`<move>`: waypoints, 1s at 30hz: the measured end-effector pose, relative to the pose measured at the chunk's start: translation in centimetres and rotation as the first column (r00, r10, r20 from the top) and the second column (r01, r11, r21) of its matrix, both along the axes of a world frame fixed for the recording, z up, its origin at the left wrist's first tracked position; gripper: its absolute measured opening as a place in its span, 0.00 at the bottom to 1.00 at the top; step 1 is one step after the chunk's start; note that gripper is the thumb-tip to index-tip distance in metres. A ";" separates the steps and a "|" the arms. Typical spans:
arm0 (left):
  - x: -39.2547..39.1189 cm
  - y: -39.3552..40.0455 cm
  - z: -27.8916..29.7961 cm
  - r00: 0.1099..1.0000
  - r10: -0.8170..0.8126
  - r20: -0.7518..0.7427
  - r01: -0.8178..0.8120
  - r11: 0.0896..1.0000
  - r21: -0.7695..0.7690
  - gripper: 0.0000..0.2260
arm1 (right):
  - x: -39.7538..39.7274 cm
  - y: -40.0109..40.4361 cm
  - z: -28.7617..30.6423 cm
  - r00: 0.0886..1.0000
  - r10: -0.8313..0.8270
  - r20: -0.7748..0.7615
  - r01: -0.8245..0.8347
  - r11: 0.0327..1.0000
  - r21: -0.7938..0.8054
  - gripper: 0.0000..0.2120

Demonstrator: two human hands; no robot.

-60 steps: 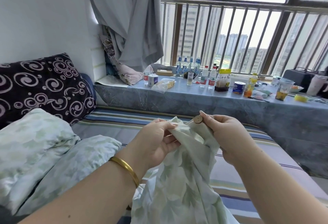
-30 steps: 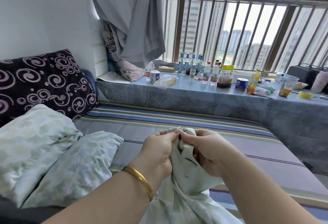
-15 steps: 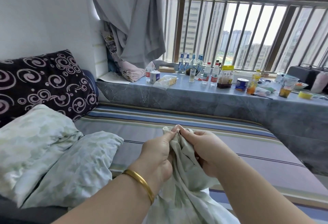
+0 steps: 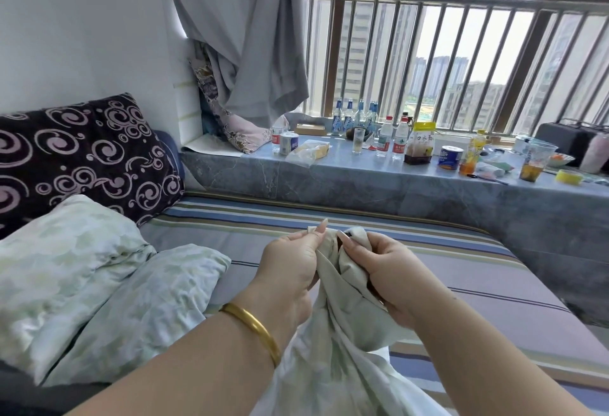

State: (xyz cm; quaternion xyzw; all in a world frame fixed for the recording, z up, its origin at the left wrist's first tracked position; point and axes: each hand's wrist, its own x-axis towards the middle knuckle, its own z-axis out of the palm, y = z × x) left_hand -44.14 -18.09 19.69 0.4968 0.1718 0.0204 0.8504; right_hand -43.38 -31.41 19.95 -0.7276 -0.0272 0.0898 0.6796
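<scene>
Pillowcase [image 4: 339, 343] edge pinched by left hand [image 4: 290, 270] and right hand [image 4: 382, 270] grip above striped mattress [image 4: 461, 270].

The bed [image 4: 428, 287] is striped lengthwise in blue, olive and lilac across its whole top. At its head end, on the left, a dark cushion [image 4: 82, 155] with pale swirls stands leaning against the wall [image 4: 82, 20]. Just in front of the cushion, two pale green leaf-print pillows lie side by side and touching, the larger pillow [image 4: 59, 260] farther left and the smaller pillow [image 4: 141, 310] nearer the middle. A cloth [image 4: 329, 372] of the same print drapes down over the bed's near part; whether it rests there cannot be told.
</scene>
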 end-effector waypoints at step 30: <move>-0.2 0.0 1.7 0.991 -0.065 0.120 0.035 0.971 0.237 0.10 | -0.5 -0.1 2.7 0.991 0.010 0.136 0.014 0.985 -0.171 0.16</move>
